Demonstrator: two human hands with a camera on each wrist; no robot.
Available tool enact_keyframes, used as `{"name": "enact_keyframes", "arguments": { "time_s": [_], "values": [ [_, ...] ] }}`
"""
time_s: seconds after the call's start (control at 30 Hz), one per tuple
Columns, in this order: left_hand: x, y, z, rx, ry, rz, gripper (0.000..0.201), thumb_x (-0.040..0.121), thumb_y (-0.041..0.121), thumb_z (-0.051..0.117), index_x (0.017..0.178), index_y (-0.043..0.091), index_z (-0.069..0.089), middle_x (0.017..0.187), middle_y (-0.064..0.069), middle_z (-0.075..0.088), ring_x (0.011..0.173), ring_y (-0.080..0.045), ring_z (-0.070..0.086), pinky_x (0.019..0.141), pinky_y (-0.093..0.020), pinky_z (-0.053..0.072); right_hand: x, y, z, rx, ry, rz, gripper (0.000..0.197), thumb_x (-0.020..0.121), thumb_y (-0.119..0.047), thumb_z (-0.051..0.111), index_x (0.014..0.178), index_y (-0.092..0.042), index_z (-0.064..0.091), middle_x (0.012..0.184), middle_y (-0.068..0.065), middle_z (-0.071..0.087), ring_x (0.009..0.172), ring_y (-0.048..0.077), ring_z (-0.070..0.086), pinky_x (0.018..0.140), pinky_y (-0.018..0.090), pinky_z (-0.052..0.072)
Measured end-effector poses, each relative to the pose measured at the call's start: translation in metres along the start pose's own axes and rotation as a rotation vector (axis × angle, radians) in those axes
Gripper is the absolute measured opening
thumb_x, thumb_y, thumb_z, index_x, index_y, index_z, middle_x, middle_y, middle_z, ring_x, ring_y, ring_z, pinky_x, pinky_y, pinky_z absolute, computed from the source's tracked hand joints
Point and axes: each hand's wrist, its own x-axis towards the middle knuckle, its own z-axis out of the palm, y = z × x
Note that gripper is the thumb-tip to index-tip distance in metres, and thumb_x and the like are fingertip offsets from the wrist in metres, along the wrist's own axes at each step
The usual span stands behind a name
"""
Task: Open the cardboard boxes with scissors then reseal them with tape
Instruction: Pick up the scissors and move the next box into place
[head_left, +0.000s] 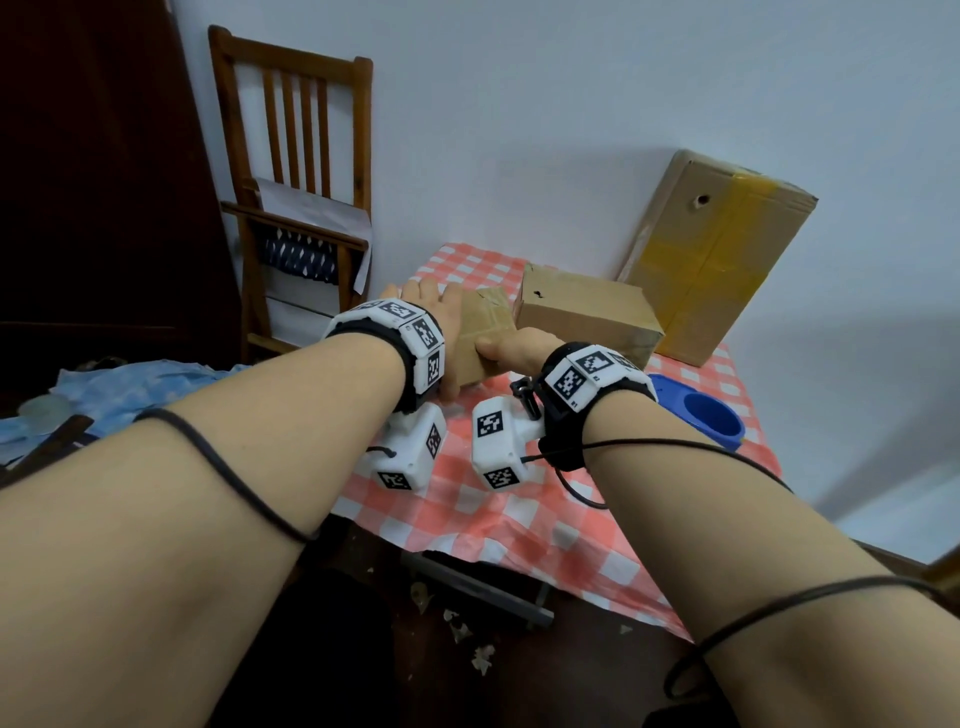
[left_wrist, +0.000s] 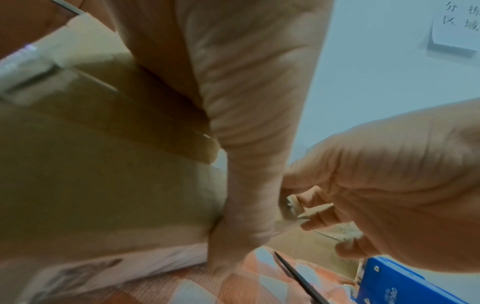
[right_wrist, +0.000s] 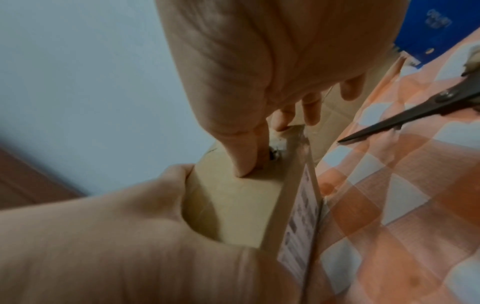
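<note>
Gripping the small cardboard box (head_left: 480, 332) from both sides, the person had it tilted up on the checked tablecloth (head_left: 519, 514), the left hand (head_left: 436, 312) wrapped over its far-left face with the thumb down the near edge, the right hand (head_left: 511, 348) clamped on its right end, thumb on top and fingers curled at the flap edge. Neither hand held a tool. Just right of the right hand the scissors (right_wrist: 405, 117) lay closed on the cloth, tips pointing toward the box; beyond them, still to the right, sat the blue tape dispenser (head_left: 711, 415). I judged this as positioning a taped box for cutting, though whether its seam was already slit I could not tell. Next would call for freeing the right hand to take the scissors while the left steadied the box. Past both hands lay a second box (head_left: 587, 312), and farthest a large box (head_left: 722, 249) leaning against the wall
</note>
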Motion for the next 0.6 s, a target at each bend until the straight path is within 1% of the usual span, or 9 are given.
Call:
{"name": "enact_keyframes", "arguments": {
  "time_s": [0.03, 0.07, 0.13, 0.2, 0.23, 0.3, 0.4, 0.53, 0.6],
  "values": [
    [0.001, 0.000, 0.000, -0.006, 0.001, 0.000, 0.121, 0.045, 0.060, 0.084, 0.140, 0.015, 0.023, 0.131, -0.011, 0.040, 0.122, -0.030, 0.041, 0.098, -0.042, 0.034, 0.001, 0.003, -0.001, 0.011, 0.018, -0.004, 0.048, 0.098, -0.036, 0.047, 0.133, -0.003, 0.049, 0.132, 0.012, 0.053, 0.121, 0.027, 0.050, 0.099, 0.033, 0.042],
    [0.001, 0.000, 0.001, -0.009, 0.005, -0.001, 0.121, 0.045, 0.060, 0.084, 0.140, 0.015, 0.024, 0.131, -0.010, 0.040, 0.122, -0.030, 0.041, 0.098, -0.042, 0.034, 0.004, 0.008, -0.001, 0.063, 0.032, -0.033, 0.044, 0.095, -0.035, 0.053, 0.126, -0.004, 0.056, 0.120, 0.010, 0.060, 0.108, 0.022, 0.055, 0.089, 0.031, 0.047],
    [0.001, 0.000, 0.000, -0.013, 0.012, -0.001, 0.122, 0.044, 0.060, 0.084, 0.140, 0.016, 0.024, 0.131, -0.011, 0.041, 0.122, -0.030, 0.042, 0.098, -0.042, 0.034, 0.003, 0.022, -0.008, 0.248, 0.045, -0.058, 0.022, 0.090, -0.024, 0.062, 0.100, -0.004, 0.067, 0.088, 0.003, 0.064, 0.076, 0.012, 0.056, 0.069, 0.025, 0.046],
    [0.000, 0.000, 0.000, -0.028, 0.001, -0.003, 0.119, 0.045, 0.058, 0.085, 0.139, 0.016, 0.024, 0.130, -0.011, 0.041, 0.121, -0.030, 0.042, 0.098, -0.043, 0.035, 0.001, 0.043, -0.019, 0.385, 0.123, -0.007, 0.013, 0.087, -0.013, 0.061, 0.076, -0.007, 0.063, 0.076, 0.005, 0.061, 0.064, 0.015, 0.055, 0.066, 0.030, 0.046],
    [0.000, 0.000, -0.001, -0.029, -0.005, -0.001, 0.118, 0.045, 0.057, 0.085, 0.138, 0.016, 0.025, 0.130, -0.011, 0.041, 0.121, -0.030, 0.042, 0.097, -0.043, 0.036, -0.001, 0.053, -0.024, 0.340, 0.158, 0.031, 0.016, 0.086, -0.012, 0.061, 0.071, -0.008, 0.060, 0.075, 0.007, 0.059, 0.062, 0.018, 0.056, 0.063, 0.031, 0.047],
    [-0.002, 0.002, -0.003, -0.019, -0.001, -0.004, 0.115, 0.044, 0.057, 0.085, 0.135, 0.015, 0.027, 0.126, -0.011, 0.042, 0.118, -0.030, 0.043, 0.096, -0.044, 0.037, -0.004, 0.073, -0.026, -0.003, 0.150, 0.102, 0.020, 0.083, -0.021, 0.066, 0.071, -0.008, 0.054, 0.073, 0.007, 0.057, 0.065, 0.022, 0.056, 0.057, 0.028, 0.046],
    [-0.006, 0.005, -0.001, 0.004, 0.026, -0.007, 0.110, 0.043, 0.055, 0.084, 0.130, 0.015, 0.030, 0.122, -0.011, 0.042, 0.114, -0.030, 0.046, 0.093, -0.043, 0.040, -0.008, 0.096, -0.014, -0.493, 0.030, 0.195, 0.034, 0.071, -0.035, 0.075, 0.074, -0.012, 0.050, 0.079, 0.007, 0.060, 0.076, 0.023, 0.060, 0.067, 0.030, 0.050],
    [-0.010, 0.007, 0.001, 0.012, 0.031, 0.002, 0.111, 0.045, 0.055, 0.084, 0.131, 0.015, 0.027, 0.123, -0.012, 0.041, 0.113, -0.031, 0.044, 0.094, -0.044, 0.040, -0.008, 0.107, -0.006, -0.535, 0.045, 0.160, 0.031, 0.085, -0.014, 0.066, 0.068, -0.012, 0.041, 0.071, 0.004, 0.048, 0.079, 0.023, 0.053, 0.070, 0.029, 0.044],
    [-0.011, 0.006, 0.001, 0.011, 0.024, 0.011, 0.118, 0.043, 0.056, 0.085, 0.135, 0.015, 0.024, 0.124, -0.012, 0.040, 0.115, -0.031, 0.043, 0.095, -0.044, 0.038, -0.008, 0.112, -0.006, -0.496, 0.048, 0.160, 0.023, 0.084, -0.014, 0.067, 0.076, -0.010, 0.046, 0.072, 0.003, 0.047, 0.083, 0.024, 0.054, 0.072, 0.030, 0.046]
  ]
}}
